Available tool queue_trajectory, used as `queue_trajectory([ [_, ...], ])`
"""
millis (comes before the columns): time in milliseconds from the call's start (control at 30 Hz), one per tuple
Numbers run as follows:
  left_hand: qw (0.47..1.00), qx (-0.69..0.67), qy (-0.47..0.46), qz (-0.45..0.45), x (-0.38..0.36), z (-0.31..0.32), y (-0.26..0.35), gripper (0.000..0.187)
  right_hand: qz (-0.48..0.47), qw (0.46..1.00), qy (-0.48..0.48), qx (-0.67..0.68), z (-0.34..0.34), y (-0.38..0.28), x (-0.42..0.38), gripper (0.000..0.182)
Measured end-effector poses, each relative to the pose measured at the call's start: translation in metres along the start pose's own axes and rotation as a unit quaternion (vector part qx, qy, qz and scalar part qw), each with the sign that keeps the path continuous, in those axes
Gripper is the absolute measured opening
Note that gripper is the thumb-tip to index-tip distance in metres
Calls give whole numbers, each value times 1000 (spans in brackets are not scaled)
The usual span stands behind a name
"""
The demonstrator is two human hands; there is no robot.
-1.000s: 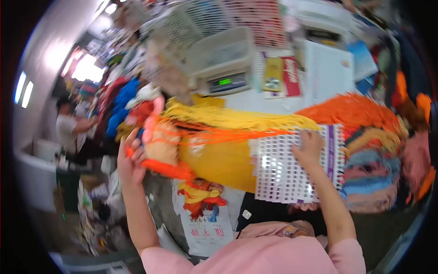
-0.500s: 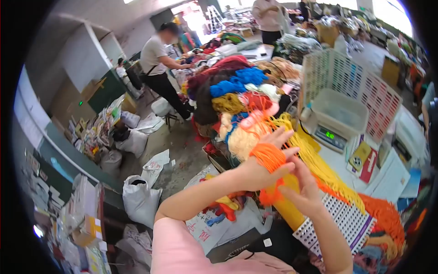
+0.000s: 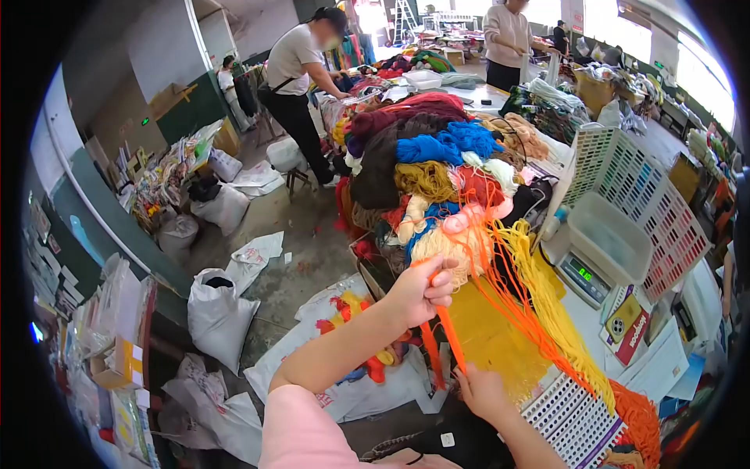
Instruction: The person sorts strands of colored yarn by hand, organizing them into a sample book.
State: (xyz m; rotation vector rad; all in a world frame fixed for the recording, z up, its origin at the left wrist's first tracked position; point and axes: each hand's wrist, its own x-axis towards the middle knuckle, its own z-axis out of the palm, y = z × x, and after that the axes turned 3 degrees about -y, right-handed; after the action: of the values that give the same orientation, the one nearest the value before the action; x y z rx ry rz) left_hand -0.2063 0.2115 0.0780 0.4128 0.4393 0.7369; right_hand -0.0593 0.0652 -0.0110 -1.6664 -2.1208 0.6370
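My left hand (image 3: 428, 292) is closed in a fist around a bundle of orange yarn (image 3: 451, 338). The bundle runs taut down to my right hand (image 3: 484, 393), whose fingers are closed on its lower end. Another orange length hangs beside it, below my left hand. Loose orange strands (image 3: 512, 307) trail across the table next to a long yellow skein (image 3: 564, 320). Beneath the strands lies a yellow sheet (image 3: 496, 332). Cream yarn (image 3: 461, 252) is just beyond my left hand. A white sheet with rows of dark dots (image 3: 574, 414) sits right of my right hand.
A large heap of coloured yarn (image 3: 437, 144) covers the table ahead. On the right stand a digital scale (image 3: 584, 279) with a clear bin (image 3: 609, 234) and a plastic basket (image 3: 625, 168). White sacks (image 3: 223, 320) stand on the floor at left. Two people work beyond the heap.
The orange yarn was looped around my left hand with both hands close together. Now it is off as a stretched bundle, my right hand has moved down, and the view has shifted.
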Motion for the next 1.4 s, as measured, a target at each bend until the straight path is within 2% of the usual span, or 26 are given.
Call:
queue_trajectory([
  [67, 1000, 16, -16, 11, 2, -11, -3, 20, -7, 1000, -16, -19, 13, 7, 4, 15],
  [167, 997, 67, -22, 16, 9, -25, -18, 17, -155, 987, 45, -6, 30, 31, 8, 20],
  [233, 994, 104, 2, 21, 16, -27, -35, 17, -200, 972, 126, 3, 33, 46, 4, 18],
  [300, 987, 144, 66, 38, 24, -26, -61, 19, -165, 974, 152, 28, 29, 56, -8, 21],
  [367, 986, 125, 112, -15, 29, -34, -96, 20, -43, 989, 122, 66, 9, 53, -41, 31],
  [467, 991, 56, 125, -6, 27, -34, -156, 21, 26, 976, 176, 128, 2, 63, -69, 21],
  [533, 988, 12, 151, -23, 17, -30, -185, 20, 62, 970, 172, 159, -9, 57, -86, 23],
  [600, 995, 42, 85, -27, -2, -36, -206, 24, 100, 950, 185, 231, -10, 51, -98, 20],
  [667, 996, 50, 40, -56, -20, -42, -217, 25, 95, 955, 181, 214, -11, 43, -110, 20],
  [767, 989, 95, 99, -63, -33, -51, -235, 25, 83, 953, 198, 215, -12, 41, -138, 20],
  [833, 986, 127, 81, -71, -36, -46, -247, 24, 74, 939, 243, 234, -9, 43, -160, 20],
  [900, 979, 169, 51, -102, -36, -38, -259, 23, 126, 924, 240, 270, -20, 39, -184, 19],
  [1000, 986, 142, 49, -70, -42, 9, -283, 26, 181, 911, 252, 271, -22, 53, -217, 17],
  [1033, 981, 169, 15, -97, -45, 21, -284, 28, 181, 858, 327, 351, -14, 55, -224, 13],
  [1100, 963, 219, -56, -147, -47, 41, -284, 31, 199, 817, 357, 407, -12, 60, -230, 12],
  [1200, 953, 244, -103, -144, -48, 53, -290, 33, 257, 720, 376, 524, -23, 46, -229, 14],
  [1300, 953, 233, -98, -169, -46, 55, -295, 36, 279, 704, 314, 572, -38, 38, -219, 17],
  [1333, 945, 242, -121, -183, -44, 53, -295, 37, 237, 670, 352, 609, -39, 32, -207, 14],
  [1400, 928, 259, -165, -212, -41, 48, -294, 38, 219, 678, 329, 619, -35, 35, -199, 12],
])
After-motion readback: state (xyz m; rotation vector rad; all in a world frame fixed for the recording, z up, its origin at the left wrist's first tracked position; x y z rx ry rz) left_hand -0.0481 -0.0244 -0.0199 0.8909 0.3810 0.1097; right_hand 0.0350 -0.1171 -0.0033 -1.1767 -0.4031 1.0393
